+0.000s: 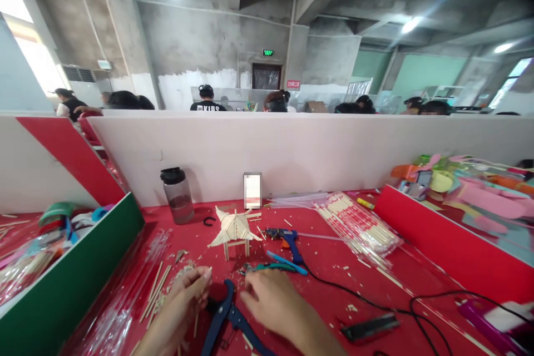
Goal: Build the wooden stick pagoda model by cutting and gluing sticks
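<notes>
My left hand (187, 297) lies low on the red table (334, 272), fingers curled together beside the black head of a blue-handled cutter (227, 314). My right hand (271, 300) reaches in from the right, fingers bent down just right of the cutter and smeared by motion. What either hand holds is hidden. A small wooden stick pavilion (234, 229) stands behind them. A blue glue gun (287, 239) lies to its right, its black cord (375, 303) trailing across the table.
Loose sticks (156, 289) and chips lie at left. Packets of chopsticks (359, 228) are at right. A dark-lidded bottle (177, 194) and a phone (252, 190) stand by the white partition. Green (70, 278) and red (450, 245) dividers flank the table. A black object (369, 327) lies near right. People sit beyond.
</notes>
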Tool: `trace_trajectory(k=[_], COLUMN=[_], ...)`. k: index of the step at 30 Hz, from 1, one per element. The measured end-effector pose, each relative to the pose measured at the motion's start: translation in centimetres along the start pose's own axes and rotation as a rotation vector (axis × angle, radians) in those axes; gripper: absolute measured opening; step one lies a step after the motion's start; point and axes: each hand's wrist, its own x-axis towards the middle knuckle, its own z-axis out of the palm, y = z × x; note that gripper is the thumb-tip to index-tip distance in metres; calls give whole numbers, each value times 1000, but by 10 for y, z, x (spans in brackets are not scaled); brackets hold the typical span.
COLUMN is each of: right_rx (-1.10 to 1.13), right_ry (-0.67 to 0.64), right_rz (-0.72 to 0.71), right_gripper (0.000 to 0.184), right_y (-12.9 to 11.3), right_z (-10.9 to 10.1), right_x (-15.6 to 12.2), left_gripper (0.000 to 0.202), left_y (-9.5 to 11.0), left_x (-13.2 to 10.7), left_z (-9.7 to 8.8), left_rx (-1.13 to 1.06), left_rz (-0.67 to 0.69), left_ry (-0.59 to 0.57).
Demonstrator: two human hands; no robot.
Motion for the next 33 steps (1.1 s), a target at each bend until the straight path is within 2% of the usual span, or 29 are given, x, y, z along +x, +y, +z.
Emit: trace_trajectory(k=[1,3,5,9,13,20,25,30,33], right_rx=[-21,-53,-62,34,257,857,1176,1704,1706], right_ry=[47,166,218,209,228,329,361,360,394], right_rz=[65,310,422,504,499,357,247,162,144], right_gripper=[22,23,29,26,22,40,40,53,53], right_y=[12,40,69,111,130,137,127,112,102], right_z=[-7,-21,-30,-29,-20,-23,-29,-33,-35], right_x=[4,13,19,25,27,23,16,8,5], left_gripper=[45,45,45,44,42,37,41,35,32], left_y=[2,5,7,6,4,3,3,3,0], left_x=[-1,-5,-9,-15,-15,-7,6,19,21], left_z=[0,1,4,10,10,5,5,-4,-3], left_rx=[-5,-5,6,43,69,210,348,382,356], left_rz=[3,-1,1,23,44,87,180,200,210], left_ry=[-6,-21,-33,-32,-93,-42,-49,-42,-58])
